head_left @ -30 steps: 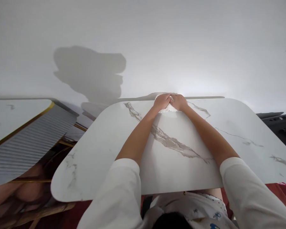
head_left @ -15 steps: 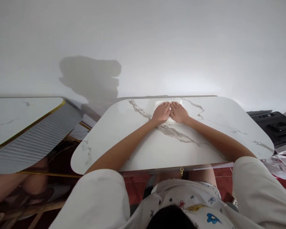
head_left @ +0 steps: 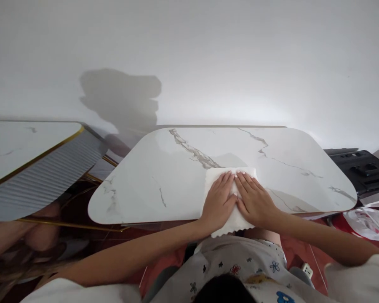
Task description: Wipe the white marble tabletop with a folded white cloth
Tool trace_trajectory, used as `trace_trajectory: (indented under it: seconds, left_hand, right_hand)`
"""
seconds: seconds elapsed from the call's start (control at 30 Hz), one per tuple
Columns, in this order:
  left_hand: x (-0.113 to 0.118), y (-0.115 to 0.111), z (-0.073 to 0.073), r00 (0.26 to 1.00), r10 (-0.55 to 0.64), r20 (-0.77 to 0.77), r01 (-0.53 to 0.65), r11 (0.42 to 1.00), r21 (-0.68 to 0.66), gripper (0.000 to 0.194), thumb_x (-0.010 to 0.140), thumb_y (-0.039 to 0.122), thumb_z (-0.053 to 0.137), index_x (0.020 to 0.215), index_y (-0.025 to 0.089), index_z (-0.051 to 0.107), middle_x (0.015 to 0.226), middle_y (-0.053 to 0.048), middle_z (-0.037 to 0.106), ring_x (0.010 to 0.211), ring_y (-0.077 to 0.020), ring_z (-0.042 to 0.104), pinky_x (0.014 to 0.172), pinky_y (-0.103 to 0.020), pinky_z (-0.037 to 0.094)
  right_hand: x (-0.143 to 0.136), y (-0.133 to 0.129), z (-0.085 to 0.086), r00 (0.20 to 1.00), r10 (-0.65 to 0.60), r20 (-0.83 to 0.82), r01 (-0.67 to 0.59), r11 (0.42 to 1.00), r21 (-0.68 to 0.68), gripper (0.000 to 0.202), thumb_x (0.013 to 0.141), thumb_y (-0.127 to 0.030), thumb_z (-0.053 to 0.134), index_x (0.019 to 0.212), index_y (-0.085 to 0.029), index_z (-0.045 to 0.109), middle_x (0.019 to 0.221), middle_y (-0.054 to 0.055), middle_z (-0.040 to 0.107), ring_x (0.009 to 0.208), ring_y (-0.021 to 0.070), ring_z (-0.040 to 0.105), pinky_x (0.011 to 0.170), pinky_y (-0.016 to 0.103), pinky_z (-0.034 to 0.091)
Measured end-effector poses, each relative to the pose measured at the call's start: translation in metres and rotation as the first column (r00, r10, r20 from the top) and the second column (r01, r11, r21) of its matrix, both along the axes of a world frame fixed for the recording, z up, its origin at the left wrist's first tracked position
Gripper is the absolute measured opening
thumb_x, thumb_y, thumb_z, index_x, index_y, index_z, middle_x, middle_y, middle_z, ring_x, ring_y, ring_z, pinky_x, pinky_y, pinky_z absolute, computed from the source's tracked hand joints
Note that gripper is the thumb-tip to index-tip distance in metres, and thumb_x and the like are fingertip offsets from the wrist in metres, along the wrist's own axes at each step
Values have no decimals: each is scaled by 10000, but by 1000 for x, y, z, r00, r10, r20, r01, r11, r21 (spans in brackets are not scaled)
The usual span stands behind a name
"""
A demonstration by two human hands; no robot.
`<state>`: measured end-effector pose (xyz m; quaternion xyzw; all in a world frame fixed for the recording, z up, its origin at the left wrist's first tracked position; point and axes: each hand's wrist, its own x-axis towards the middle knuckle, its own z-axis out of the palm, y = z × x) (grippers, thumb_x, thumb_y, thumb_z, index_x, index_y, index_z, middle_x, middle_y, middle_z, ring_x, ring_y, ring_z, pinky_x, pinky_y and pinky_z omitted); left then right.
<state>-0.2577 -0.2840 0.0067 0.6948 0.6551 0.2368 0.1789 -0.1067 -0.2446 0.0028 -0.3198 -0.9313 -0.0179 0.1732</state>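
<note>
Side by side, the left hand (head_left: 219, 206) and the right hand (head_left: 255, 202) lie flat on a white cloth (head_left: 212, 181) at the near edge of a marble-patterned counter (head_left: 139, 181). We see the fingers extended and pointing forward, the two sets of fingertips close together and the thumbs nearly meeting; neither hand pinches anything. The cloth spreads beneath both palms, its far edge just beyond the fingertips and its near edge reaching past the counter toward the lap. For a good wipe, we judge, even pressure from both palms matters most, with the cloth smooth under them and each stroke overlapping the last. Here at the edge, we would press lightly, lest the overhanging part slip off. Beyond the hands rises a pale wall (head_left: 240, 63); well to their left stands a second counter (head_left: 28, 147), and well to their right a black appliance (head_left: 366, 164).
</note>
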Motion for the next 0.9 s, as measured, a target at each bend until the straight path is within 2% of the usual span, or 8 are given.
trace_trajectory:
  seconds: [0.1, 0.2, 0.37, 0.47, 0.67, 0.8, 0.9]
  left_hand:
    - [14, 11, 4, 998, -32, 48, 33, 999, -18, 594, 847, 207, 365, 1437, 142, 357, 1531, -64, 298, 1433, -210, 219, 1188, -417, 202]
    - [19, 40, 2, 998, -61, 30, 60, 997, 39, 555, 868, 207, 350, 1411, 101, 393, 1509, -97, 345, 1420, -216, 261, 1185, -408, 208]
    - [10, 116, -6, 993, -79, -90, 96, 973, 209, 479, 896, 158, 320, 1341, 63, 466, 1433, -144, 457, 1363, -220, 369, 1162, -365, 258]
    - [1, 162, -9, 986, -31, -164, 77, 957, 280, 459, 892, 135, 325, 1324, 87, 476, 1403, -131, 492, 1337, -222, 399, 1140, -368, 289]
    - [-15, 240, -6, 971, 16, -237, 60, 949, 310, 396, 885, 110, 325, 1223, 109, 532, 1284, -128, 576, 1236, -218, 483, 1074, -350, 349]
    - [-26, 282, -3, 974, 15, -226, 57, 949, 310, 372, 878, 102, 319, 1156, 134, 564, 1223, -108, 609, 1173, -212, 519, 1022, -333, 381]
    - [-32, 300, -2, 977, 25, -212, 39, 955, 294, 373, 879, 104, 315, 1130, 160, 586, 1192, -89, 629, 1129, -209, 547, 988, -324, 398]
  right_hand:
    - [16, 7, -3, 1000, -22, 16, 22, 999, 23, 554, 933, -265, 303, 1424, -16, 364, 1487, 173, 364, 1400, 255, 291, 1134, 432, 303]
    - [19, 31, -5, 995, -85, 57, 83, 996, 25, 570, 929, -282, 303, 1425, -3, 353, 1485, 184, 361, 1391, 272, 307, 1122, 445, 317]
    - [4, 104, -1, 981, -133, 140, 137, 990, -19, 604, 924, -306, 301, 1433, 18, 330, 1499, 195, 330, 1392, 290, 300, 1129, 434, 290]
    - [-9, 155, 3, 977, -116, 180, 131, 988, -77, 614, 924, -320, 291, 1445, 4, 311, 1518, 182, 294, 1404, 290, 271, 1130, 441, 279]
    - [-30, 245, -1, 985, -103, 141, 117, 989, -92, 619, 930, -331, 271, 1453, -1, 297, 1521, 174, 298, 1414, 283, 246, 1148, 423, 225]
    - [-43, 286, -3, 984, -144, 105, 153, 985, -83, 604, 932, -318, 283, 1449, -6, 308, 1519, 167, 309, 1410, 284, 256, 1140, 426, 228]
    - [-53, 304, -5, 980, -180, 86, 185, 981, -61, 572, 930, -292, 294, 1424, -8, 354, 1494, 172, 360, 1390, 280, 294, 1131, 413, 234]
